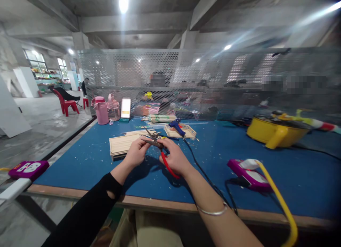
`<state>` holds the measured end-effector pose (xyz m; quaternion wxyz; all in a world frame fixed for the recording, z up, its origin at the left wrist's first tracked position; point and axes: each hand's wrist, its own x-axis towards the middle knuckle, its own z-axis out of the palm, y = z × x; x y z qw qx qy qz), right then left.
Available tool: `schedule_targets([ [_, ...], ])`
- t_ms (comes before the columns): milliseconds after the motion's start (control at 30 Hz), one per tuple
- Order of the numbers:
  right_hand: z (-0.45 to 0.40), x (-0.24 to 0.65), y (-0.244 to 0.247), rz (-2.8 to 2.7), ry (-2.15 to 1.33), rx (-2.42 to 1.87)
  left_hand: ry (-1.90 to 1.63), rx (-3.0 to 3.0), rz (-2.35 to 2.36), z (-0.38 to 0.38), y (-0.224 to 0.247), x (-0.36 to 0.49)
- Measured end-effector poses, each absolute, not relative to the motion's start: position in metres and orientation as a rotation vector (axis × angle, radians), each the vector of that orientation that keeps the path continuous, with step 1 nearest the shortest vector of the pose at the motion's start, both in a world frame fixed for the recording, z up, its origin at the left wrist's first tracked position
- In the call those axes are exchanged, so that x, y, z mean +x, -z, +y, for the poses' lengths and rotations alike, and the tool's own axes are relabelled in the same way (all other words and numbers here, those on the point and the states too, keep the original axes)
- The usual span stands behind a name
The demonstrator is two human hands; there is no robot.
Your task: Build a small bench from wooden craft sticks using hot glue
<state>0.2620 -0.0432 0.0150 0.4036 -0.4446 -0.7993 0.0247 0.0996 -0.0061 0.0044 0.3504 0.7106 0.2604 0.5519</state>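
In my right hand [174, 156] is a pair of scissors [168, 166] with red handles and dark blades that stand apart, pointing left. My left hand [137, 153] is pinched at the blades; whatever lies between its fingertips is too small to make out. Just behind and left of that hand lies a flat box-like piece of pale wooden sticks [121, 146]. A blue glue gun [176, 125] rests over a small wooden stick frame [190, 132] beyond my right hand. Thin loose sticks [138, 132] lie behind the wooden piece.
A bundle of sticks [162, 118], a lit phone [125, 108] and a pink jug [101, 112] stand near the perforated screen [128, 69]. On the right are a yellow pot [277, 131] and a purple power strip [250, 176]. A black cord [195, 160] crosses the blue tabletop [87, 162].
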Motion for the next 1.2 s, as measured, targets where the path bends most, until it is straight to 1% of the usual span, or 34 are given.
schedule_targets([
  [400, -0.0488, 0.2576, -0.0195, -2.000, -0.235, -1.110, -1.395, 1.937, 0.603, -0.0084, -0.0076, 0.0972],
  [800, -0.0475, 0.2601, -0.0180, -2.021, -0.079, -1.093, -1.399, 1.898, 0.611, -0.0097, -0.0074, 0.0982],
  [1200, -0.0471, 0.2601, -0.0166, -2.020, -0.074, -1.106, -1.397, 1.928, 0.676, -0.0115, -0.0094, 0.0962],
])
